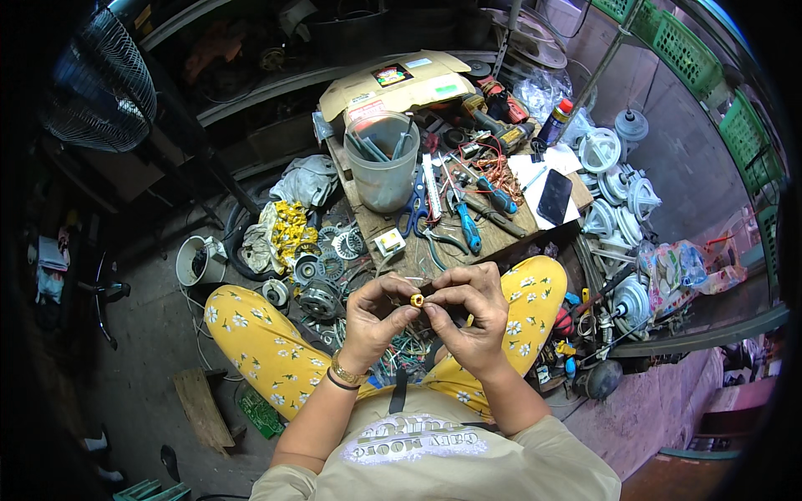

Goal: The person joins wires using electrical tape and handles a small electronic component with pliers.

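A small yellow part (417, 300) with a dark hole in its end sits between my two hands, above my lap. My left hand (374, 316), with a gold watch on the wrist, pinches it between thumb and forefinger. From the other side my right hand (470, 316) brings its thumb and fingertips together on the same part. Its exact kind is too small to make out. Just beyond my fingers is the front edge of a low wooden bench (493, 247), with dark-handled pliers (444, 242) and a small white-and-yellow box (389, 243) on it.
The bench carries a plastic bucket (383, 179), blue scissors (413, 213), blue-handled screwdrivers (469, 230), copper wire (501, 177) and a black phone (555, 198). Motor parts (320, 296) lie at the left, pale plastic pieces (614, 192) at the right. A fan (100, 83) stands far left.
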Motion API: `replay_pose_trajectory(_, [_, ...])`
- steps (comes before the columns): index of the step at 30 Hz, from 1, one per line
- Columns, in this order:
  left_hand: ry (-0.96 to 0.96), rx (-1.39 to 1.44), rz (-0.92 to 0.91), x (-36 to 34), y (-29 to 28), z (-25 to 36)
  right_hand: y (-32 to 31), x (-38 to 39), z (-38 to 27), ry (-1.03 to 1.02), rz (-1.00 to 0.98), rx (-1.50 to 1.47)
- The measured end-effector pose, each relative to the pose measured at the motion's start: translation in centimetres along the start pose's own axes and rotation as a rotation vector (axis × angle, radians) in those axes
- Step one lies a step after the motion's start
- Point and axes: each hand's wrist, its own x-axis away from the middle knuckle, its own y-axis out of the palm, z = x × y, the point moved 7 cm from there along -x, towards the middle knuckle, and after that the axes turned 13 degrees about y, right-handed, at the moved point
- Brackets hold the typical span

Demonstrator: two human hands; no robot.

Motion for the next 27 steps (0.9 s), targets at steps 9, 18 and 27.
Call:
replay_pose_trajectory(9, [0.111,-0.216,-0.054,-0.3,0.7,1.5,0.2,-0.6,0.9,0.113,-0.142,-0.109])
replay_pose_trajectory(18, [0.417,-0.794,-0.156,-0.7,3.6,4.9,2.6,0.7,5.1,0.582,-0.383,-0.945])
replay_pose_trajectory(27, [0.593,-1.026,-0.177,-0.3,4.0,5.3,2.9,1.8,5.4,0.539,-0.327,-0.933])
